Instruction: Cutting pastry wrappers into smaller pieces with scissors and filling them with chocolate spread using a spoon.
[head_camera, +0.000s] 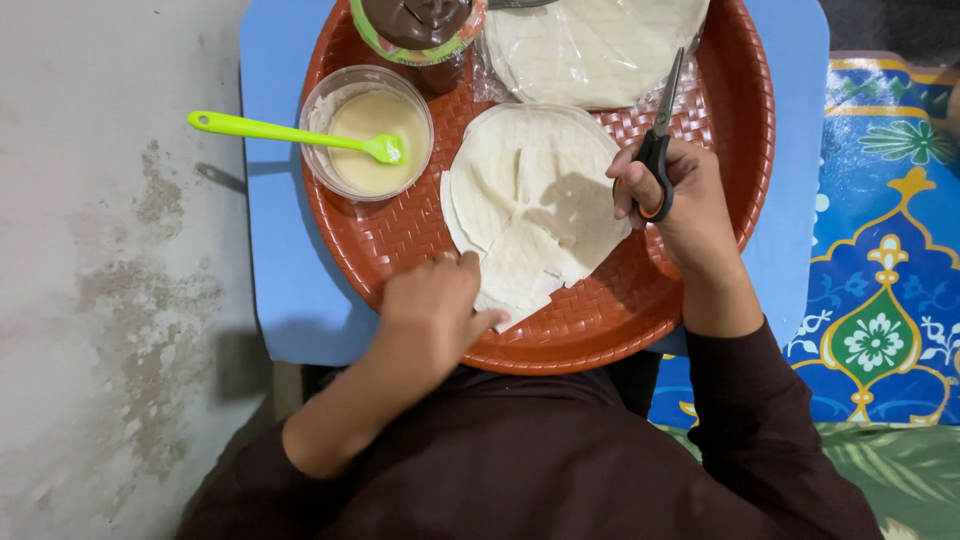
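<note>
A stack of thin white round pastry sheets (520, 185), cut into wedge pieces, lies in the middle of a round red woven tray (400, 235). My left hand (435, 305) rests on the near edge of the cut sheets, fingertips touching a wedge. My right hand (685, 195) grips black-handled scissors (660, 135) at the right edge of the stack, blades pointing away from me and closed.
A clear bowl of pale batter (368, 132) with a green spatula (285, 133) sits at the tray's left. A jar of brown spread (418, 25) and a wrapped pack of more sheets (590, 45) lie at the far side. The tray stands on a blue table (285, 270). A patterned mat (880, 250) lies to the right.
</note>
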